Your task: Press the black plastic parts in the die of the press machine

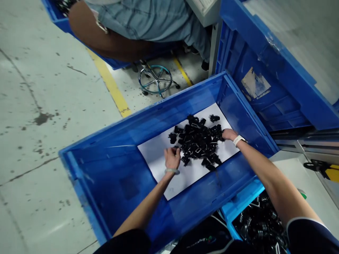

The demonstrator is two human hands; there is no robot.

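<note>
A pile of small black plastic parts (197,141) lies on a white paper sheet (156,157) on the floor of a large blue plastic crate (111,180). My left hand (172,158), with a pale bangle on its wrist, is at the pile's lower left edge, fingers curled on a black part. My right hand (230,134), wearing a white watch, presses against the pile's right side. Its fingertips are hidden among the parts. One separate black part (214,118) lies beyond the pile.
A smaller blue bin of black parts (258,225) sits below my right arm. A blue crate lid or wall (265,81) rises at right. A seated person (143,28) and a wheeled stool base (156,79) are ahead, on a concrete floor (45,88) with yellow lines.
</note>
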